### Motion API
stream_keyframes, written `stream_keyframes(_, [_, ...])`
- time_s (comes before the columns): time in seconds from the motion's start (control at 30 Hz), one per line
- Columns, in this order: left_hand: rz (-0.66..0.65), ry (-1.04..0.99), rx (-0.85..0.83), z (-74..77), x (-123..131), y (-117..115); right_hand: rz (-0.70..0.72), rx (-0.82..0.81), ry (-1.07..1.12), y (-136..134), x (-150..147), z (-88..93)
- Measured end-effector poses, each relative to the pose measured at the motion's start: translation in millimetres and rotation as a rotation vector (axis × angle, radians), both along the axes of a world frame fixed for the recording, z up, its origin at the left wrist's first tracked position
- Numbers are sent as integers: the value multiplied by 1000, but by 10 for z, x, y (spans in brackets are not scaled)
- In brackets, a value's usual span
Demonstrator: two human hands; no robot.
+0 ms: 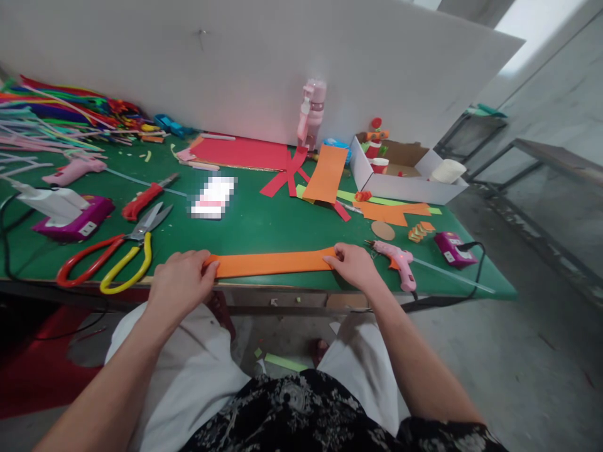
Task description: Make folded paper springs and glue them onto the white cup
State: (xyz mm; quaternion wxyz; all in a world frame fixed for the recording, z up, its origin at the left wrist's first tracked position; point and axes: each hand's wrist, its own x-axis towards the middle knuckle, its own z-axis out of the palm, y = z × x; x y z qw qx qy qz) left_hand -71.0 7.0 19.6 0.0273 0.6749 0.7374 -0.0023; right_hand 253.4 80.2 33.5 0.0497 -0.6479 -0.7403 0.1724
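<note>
A long orange paper strip [273, 264] lies level along the front edge of the green table [264, 220]. My left hand [181, 279] pinches its left end between thumb and fingers. At the opposite end, my right hand [351, 265] grips the strip the same way. Scissors [136, 242] with one red and one yellow handle rest open just left of my left hand. Close by my right hand lies a pink glue gun [398, 258] with a clear glue stick in its back. A round brown disc [383, 230] and a folded orange paper piece [421, 231] sit beyond it.
Red paper sheets [240, 152], red strips and an orange sheet [327, 172] lie at the back. A pink bottle [315, 113] stands by the white board. At right is a white box [405, 166]. Colourful pipe cleaners [56, 113], a second glue gun [75, 169] and a purple power block [73, 216] occupy the left.
</note>
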Motion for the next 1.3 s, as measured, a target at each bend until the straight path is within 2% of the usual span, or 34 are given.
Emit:
stream_keyframes(0.27, [7,64,49,5,52,-17,-3,27,-4,13,3,-46])
stream_keyframes(0.7, [42,78,46,62,171,-68,-85,16,22,-46,-52,-13])
stream_keyframes(0.83, [92,57,146,47,217,-117,-112,20,72,-70,-46,-28])
stream_keyframes(0.9, [29,82,215,24,219,-145,-137,25,100,-95,-56,-35])
stream_keyframes(0.97, [-88,106,255,-20,190,-161,-153,33,131,-124,-73,-48])
stream_keyframes(1.07, [-223,55,274,-114,99,-145,-164,56,161,-151,-82,-89])
stream_keyframes(1.17, [-281,-19,276,-189,20,-110,-186,106,150,-156,-37,-123])
stream_keyframes(1.3, [-299,50,302,-211,24,-113,-204,252,71,-230,-43,-94])
